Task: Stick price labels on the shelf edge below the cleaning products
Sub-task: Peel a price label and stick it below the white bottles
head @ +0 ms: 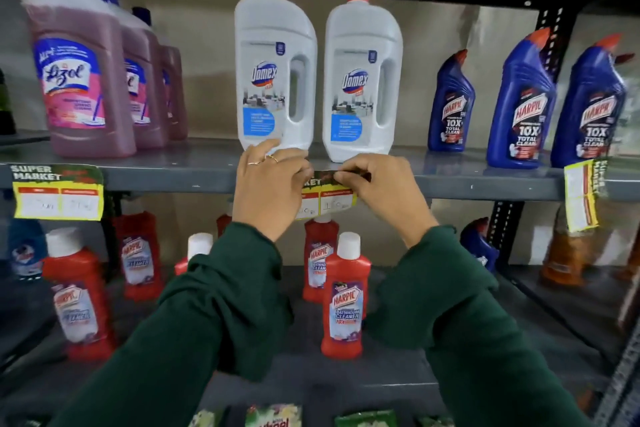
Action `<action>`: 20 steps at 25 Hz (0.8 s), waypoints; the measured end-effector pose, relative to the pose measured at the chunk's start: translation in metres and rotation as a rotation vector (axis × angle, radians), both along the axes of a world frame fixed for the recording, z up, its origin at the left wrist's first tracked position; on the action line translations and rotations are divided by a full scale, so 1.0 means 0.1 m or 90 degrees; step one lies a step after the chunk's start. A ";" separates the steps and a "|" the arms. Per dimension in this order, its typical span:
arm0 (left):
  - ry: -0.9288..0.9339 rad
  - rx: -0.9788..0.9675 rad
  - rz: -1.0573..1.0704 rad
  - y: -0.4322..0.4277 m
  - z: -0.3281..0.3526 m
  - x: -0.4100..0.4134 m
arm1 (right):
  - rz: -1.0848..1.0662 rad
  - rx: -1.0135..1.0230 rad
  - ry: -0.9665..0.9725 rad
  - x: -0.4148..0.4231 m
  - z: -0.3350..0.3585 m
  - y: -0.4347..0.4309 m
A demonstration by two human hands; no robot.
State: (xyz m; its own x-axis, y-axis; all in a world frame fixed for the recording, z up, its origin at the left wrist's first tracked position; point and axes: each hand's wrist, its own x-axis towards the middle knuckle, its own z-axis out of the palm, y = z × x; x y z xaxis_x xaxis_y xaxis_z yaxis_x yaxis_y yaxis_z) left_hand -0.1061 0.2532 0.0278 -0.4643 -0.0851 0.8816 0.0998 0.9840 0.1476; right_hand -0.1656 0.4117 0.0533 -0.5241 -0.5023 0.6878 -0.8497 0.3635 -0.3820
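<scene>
A yellow, red and black price label (327,196) lies against the grey shelf edge (173,180), below two white Domex bottles (277,69). My left hand (268,187) pinches the label's top left part. My right hand (381,191) pinches its top right part against the edge. Both hands cover most of the label's dark upper strip. Another label (59,192) is stuck on the edge at the left, under the pink Lizol bottles (83,80). A third label (583,194) hangs turned sideways on the edge at the right, under the blue Harpic bottles (523,104).
Red Harpic bathroom cleaner bottles (343,298) stand on the lower shelf under my arms. A black perforated upright post (550,31) rises at the right. Green packets (273,416) show at the bottom edge.
</scene>
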 end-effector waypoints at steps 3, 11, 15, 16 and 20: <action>-0.059 0.049 0.016 0.05 -0.08 -0.03 | -0.017 -0.007 0.055 -0.07 -0.18 0.02; -0.022 0.091 0.043 0.19 -0.07 0.02 | -0.094 -0.081 0.045 -0.10 -0.29 -0.11; -0.010 0.087 0.061 0.23 -0.07 0.02 | -0.119 -0.103 0.046 -0.11 -0.31 -0.17; -0.012 0.090 0.063 0.22 -0.07 0.01 | -0.117 -0.110 0.044 -0.10 -0.31 -0.17; -0.039 0.111 0.071 0.15 -0.02 -0.02 | -0.101 -0.138 0.005 -0.06 -0.27 -0.18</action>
